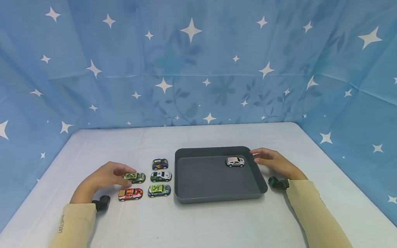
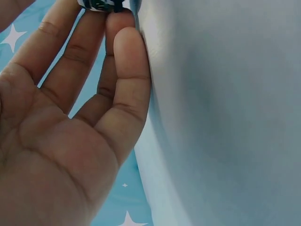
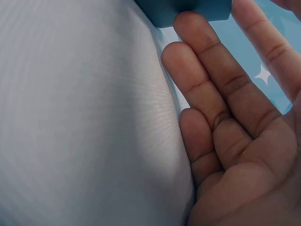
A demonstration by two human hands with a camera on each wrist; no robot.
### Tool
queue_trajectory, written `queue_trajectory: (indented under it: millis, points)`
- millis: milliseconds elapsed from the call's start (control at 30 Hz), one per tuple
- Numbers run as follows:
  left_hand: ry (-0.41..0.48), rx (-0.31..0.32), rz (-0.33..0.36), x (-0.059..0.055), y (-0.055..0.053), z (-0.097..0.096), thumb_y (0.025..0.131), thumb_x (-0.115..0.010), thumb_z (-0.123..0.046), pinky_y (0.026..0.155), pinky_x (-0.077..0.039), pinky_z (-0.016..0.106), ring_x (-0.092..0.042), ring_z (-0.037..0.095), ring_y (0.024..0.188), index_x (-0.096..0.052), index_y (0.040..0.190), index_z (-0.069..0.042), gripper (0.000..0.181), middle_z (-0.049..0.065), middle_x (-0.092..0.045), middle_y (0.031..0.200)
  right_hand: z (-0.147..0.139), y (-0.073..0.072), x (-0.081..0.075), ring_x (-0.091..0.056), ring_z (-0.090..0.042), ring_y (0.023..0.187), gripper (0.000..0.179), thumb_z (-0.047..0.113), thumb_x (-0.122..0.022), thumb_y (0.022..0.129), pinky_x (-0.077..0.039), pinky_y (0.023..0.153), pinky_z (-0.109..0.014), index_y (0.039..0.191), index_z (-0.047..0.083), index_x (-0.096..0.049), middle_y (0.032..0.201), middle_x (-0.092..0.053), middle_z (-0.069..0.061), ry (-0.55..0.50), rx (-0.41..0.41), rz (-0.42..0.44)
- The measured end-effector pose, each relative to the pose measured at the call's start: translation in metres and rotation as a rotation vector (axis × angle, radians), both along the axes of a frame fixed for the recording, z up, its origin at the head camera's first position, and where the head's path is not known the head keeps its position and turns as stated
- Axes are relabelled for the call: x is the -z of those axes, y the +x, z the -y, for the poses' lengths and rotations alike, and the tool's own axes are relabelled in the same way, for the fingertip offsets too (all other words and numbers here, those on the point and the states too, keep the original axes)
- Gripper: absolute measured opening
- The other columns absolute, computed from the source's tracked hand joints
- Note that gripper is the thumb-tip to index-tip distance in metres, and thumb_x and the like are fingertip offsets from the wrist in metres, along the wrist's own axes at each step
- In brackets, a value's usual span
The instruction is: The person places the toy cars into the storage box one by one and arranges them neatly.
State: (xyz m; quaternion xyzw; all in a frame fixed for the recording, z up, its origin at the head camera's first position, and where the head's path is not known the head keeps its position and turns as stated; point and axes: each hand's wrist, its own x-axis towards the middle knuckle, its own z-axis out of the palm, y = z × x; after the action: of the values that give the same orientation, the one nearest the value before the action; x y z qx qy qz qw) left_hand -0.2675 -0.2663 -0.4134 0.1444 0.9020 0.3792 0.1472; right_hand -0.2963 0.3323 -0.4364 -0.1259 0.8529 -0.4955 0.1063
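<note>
My left hand [image 1: 105, 177] pinches a green camouflage toy car [image 1: 137, 178] at its left end, between thumb and fingers. In the left wrist view only the underside of the toy car [image 2: 101, 4] shows, at the fingertips. Just below it on the table lies a red and orange toy car [image 1: 130, 194]. My right hand [image 1: 276, 163] is at the right side of a dark grey tray [image 1: 204, 199], its fingers mostly extended. The right wrist view has a middle fingertip against the tray's outer wall [image 3: 197, 12]. Inside the tray, toward the upper right, stands a white toy car [image 1: 235, 162].
Between the left hand and the tray stand a purple toy car [image 1: 160, 164], a white and green one [image 1: 161, 176] and a lime and blue one [image 1: 159, 190] in a column. A white cloth covers the table [image 1: 207, 232]; a blue star-patterned curtain [image 1: 193, 62] hangs behind.
</note>
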Motion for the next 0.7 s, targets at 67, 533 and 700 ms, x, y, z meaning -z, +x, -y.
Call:
queue_trajectory:
  millis: [67,533,700]
  points:
    - [-0.002,-0.002,-0.008,0.0002,-0.0002,0.0001,0.091,-0.085,-0.009,0.109,-0.047,0.069,-0.057,0.055,0.132,-0.073,0.131,0.005,0.045,0.028,-0.069,0.137,0.0000,-0.0001,0.0001,-0.048,-0.053,0.144,0.051,0.019,-0.067,0.109,-0.023,0.122,-0.076,0.151,-0.007,-0.054,0.152,-0.056,-0.032,0.004,0.002,0.000]
    - [0.030,-0.017,-0.054,-0.0026,0.0013,-0.0025,0.093,-0.086,-0.015,0.107,-0.050,0.066,-0.064,0.049,0.126,-0.073,0.133,0.004,0.046,0.025,-0.071,0.134,0.0005,0.0015,-0.0001,-0.048,-0.052,0.145,0.050,0.019,-0.067,0.109,-0.023,0.122,-0.076,0.151,-0.006,-0.055,0.151,-0.058,-0.031,0.008,0.002,-0.009]
    - [0.030,-0.011,-0.098,-0.0069,0.0016,-0.0052,0.093,-0.086,-0.017,0.104,-0.052,0.065,-0.063,0.049,0.127,-0.075,0.133,0.002,0.046,0.021,-0.074,0.132,0.0007,0.0018,-0.0002,-0.046,-0.052,0.146,0.049,0.018,-0.067,0.109,-0.023,0.122,-0.076,0.150,-0.006,-0.056,0.152,-0.057,-0.031,-0.004,-0.001,-0.012]
